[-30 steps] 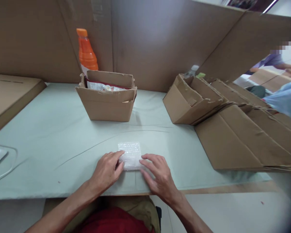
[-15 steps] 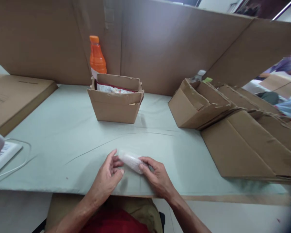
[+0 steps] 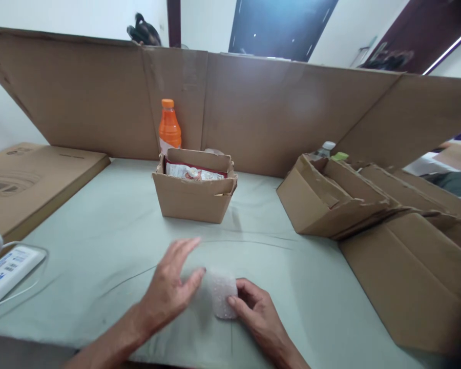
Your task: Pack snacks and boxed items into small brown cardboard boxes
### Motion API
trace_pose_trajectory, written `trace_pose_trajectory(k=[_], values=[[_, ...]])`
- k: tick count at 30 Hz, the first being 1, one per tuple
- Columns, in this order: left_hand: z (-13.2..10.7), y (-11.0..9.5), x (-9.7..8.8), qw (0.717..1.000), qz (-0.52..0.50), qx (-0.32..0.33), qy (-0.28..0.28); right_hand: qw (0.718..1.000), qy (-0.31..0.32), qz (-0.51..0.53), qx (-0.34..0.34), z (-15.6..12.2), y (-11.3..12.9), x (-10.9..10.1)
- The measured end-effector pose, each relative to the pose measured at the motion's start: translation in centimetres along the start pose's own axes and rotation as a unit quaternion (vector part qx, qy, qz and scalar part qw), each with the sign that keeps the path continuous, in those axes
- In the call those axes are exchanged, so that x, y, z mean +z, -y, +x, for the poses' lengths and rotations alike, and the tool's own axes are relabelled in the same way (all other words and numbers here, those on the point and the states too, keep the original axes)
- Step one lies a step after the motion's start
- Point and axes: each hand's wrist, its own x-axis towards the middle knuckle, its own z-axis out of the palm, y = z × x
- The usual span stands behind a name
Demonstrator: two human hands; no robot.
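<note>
A small, pale wrapped packet (image 3: 222,294), which looks like bubble wrap, is pinched at its right edge by my right hand (image 3: 258,313). Its wrapping is cloudy, so what lies inside cannot be made out. Just left of the packet, apart from it, my left hand (image 3: 172,279) hovers with thumb and fingers spread and nothing in them. Beyond both hands stands an open cardboard box (image 3: 194,199) with printed packets (image 3: 195,173) inside.
An orange bottle (image 3: 170,128) stands behind the box, against a cardboard partition (image 3: 292,107). More open cardboard boxes (image 3: 322,210) line the right side. At left are a flat carton (image 3: 42,179) and a white power strip (image 3: 11,274) with a cable.
The packet has turned in my right hand, its broad face now showing. My left hand has opened wider beside it. The head view has tilted up, showing more beyond the partition.
</note>
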Motion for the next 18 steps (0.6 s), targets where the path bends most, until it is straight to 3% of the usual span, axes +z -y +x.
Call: trace_pose_trajectory(k=[4, 7, 9, 11, 14, 18], values=[[8.8, 1.1, -3.2, 0.968, 0.169, 0.14, -0.124, 0.995, -0.075, -0.031, -0.057, 0.2, -1.1, -0.6], [14.0, 2.7, -4.0, 0.957, 0.23, 0.131, -0.118, 0.986, -0.123, -0.072, -0.082, -0.1, -1.3, -1.0], [15.5, 3.6, -4.0, 0.96, 0.238, 0.116, -0.093, 0.981, -0.146, -0.09, -0.09, -0.4, -1.1, -1.6], [15.2, 3.9, -4.0, 0.964, 0.225, 0.123, -0.076, 0.974, -0.174, -0.105, -0.102, -0.8, -0.5, -2.8], [12.1, 2.9, -4.7, 0.963, 0.208, 0.16, -0.057, 0.957, -0.227, -0.127, -0.129, -1.2, 2.1, -5.7], [5.9, -0.2, -6.5, 0.958, 0.211, 0.194, -0.026, 0.915, -0.298, -0.156, -0.223, -0.6, 8.9, -8.5]])
